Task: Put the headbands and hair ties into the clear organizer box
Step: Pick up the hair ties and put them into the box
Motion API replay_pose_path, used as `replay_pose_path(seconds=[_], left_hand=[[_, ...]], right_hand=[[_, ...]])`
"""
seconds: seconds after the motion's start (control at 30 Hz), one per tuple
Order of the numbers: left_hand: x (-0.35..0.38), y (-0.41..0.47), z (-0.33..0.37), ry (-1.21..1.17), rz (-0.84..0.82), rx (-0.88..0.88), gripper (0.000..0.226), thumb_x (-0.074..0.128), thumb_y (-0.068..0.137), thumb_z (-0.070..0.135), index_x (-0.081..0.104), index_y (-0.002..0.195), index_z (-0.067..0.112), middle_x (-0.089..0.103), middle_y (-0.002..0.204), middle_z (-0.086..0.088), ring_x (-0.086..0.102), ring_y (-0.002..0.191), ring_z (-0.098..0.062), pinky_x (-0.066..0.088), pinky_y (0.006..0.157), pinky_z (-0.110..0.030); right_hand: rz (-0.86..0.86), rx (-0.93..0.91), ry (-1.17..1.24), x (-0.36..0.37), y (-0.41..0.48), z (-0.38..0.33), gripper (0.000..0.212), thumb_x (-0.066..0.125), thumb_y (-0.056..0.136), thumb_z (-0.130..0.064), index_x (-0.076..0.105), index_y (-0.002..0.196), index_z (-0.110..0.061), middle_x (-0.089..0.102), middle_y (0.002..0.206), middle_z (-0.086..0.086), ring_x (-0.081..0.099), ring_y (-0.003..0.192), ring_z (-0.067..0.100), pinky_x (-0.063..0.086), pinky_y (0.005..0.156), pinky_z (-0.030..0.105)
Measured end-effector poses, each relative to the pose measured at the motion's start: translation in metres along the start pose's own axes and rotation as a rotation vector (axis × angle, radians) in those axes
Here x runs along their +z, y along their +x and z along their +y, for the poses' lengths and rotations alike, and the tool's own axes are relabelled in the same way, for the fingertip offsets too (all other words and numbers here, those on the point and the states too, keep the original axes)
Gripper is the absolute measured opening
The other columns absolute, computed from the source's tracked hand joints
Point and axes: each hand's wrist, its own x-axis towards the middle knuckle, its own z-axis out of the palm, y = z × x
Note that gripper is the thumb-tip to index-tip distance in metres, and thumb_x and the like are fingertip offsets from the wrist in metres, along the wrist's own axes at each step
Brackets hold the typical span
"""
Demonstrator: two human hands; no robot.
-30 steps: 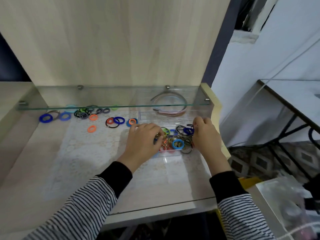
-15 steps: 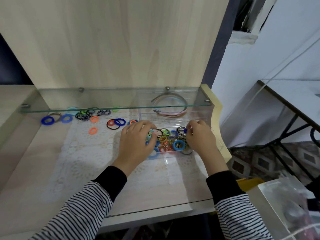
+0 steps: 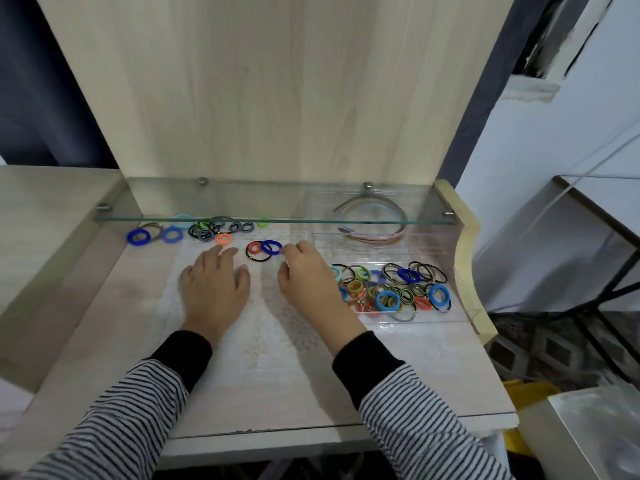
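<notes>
Hair ties (image 3: pixel 391 289) are sitting piled in the clear organizer box (image 3: pixel 450 317), headbands (image 3: pixel 374 233) lying in its rear compartment; loose ties (image 3: pixel 214 230) are waiting on the table (image 3: pixel 104 323), left hand (image 3: pixel 214 285) and right hand (image 3: pixel 308 278) spread empty beside them.

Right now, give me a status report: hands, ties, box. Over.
Left hand and right hand open, empty, near three ties. Box holds many ties; more loose ties at the back. Glass shelf overhangs those.

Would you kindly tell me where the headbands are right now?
Head view, right: the headbands lie in the clear organizer box, back compartment, under the glass shelf, behind the hair ties.
</notes>
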Motion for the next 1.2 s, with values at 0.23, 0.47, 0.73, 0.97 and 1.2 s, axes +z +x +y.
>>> replay_pose_path(seconds=[0.23, 0.47, 0.73, 0.97, 1.2], left_hand=[[-0.005, 0.006, -0.038, 0.013, -0.019, -0.063, 0.042, 0.043, 0.091, 0.035, 0.051, 0.131, 0.025, 0.061, 0.130, 0.001, 0.055, 0.120, -0.017, 0.024, 0.107, -0.045], [-0.006, 0.005, -0.039, -0.051, 0.008, -0.055, 0.025, 0.048, 0.094, 0.032, 0.058, 0.117, 0.034, 0.062, 0.124, 0.013, 0.055, 0.117, -0.008, 0.027, 0.104, -0.045], [-0.008, 0.003, -0.038, -0.065, 0.093, 0.012, 0.022, 0.046, 0.088, 0.036, 0.064, 0.099, 0.032, 0.067, 0.108, 0.014, 0.063, 0.099, -0.009, 0.032, 0.098, -0.044], [-0.011, -0.001, -0.035, 0.030, 0.175, 0.160, 0.020, 0.045, 0.092, 0.032, 0.064, 0.096, 0.029, 0.068, 0.101, 0.012, 0.066, 0.089, -0.013, 0.031, 0.097, -0.042], [-0.017, -0.016, 0.009, -0.045, 0.285, 0.386, 0.012, 0.051, 0.094, 0.028, 0.063, 0.097, 0.028, 0.067, 0.098, 0.012, 0.065, 0.090, -0.013, 0.035, 0.095, -0.041]], right_hand=[[-0.090, 0.016, -0.186, 0.028, 0.021, -0.017, 0.031, 0.043, 0.089, -0.003, 0.052, 0.119, -0.001, 0.047, 0.120, 0.018, 0.043, 0.112, 0.034, 0.039, 0.089, 0.039], [-0.116, 0.064, -0.365, 0.036, 0.037, -0.015, 0.035, 0.045, 0.089, -0.007, 0.049, 0.124, -0.005, 0.039, 0.129, 0.017, 0.037, 0.118, 0.033, 0.036, 0.096, 0.039], [-0.084, 0.078, -0.222, 0.037, 0.035, -0.015, 0.033, 0.046, 0.085, 0.004, 0.054, 0.116, -0.004, 0.042, 0.123, 0.017, 0.037, 0.114, 0.033, 0.036, 0.093, 0.035], [-0.021, 0.071, -0.129, 0.022, 0.022, -0.011, 0.027, 0.047, 0.086, 0.002, 0.059, 0.109, -0.003, 0.048, 0.113, 0.016, 0.041, 0.108, 0.032, 0.039, 0.078, 0.033], [0.072, 0.119, -0.086, -0.025, -0.006, 0.027, 0.023, 0.054, 0.089, -0.015, 0.066, 0.107, -0.006, 0.053, 0.105, 0.013, 0.043, 0.104, 0.030, 0.044, 0.083, 0.038]])
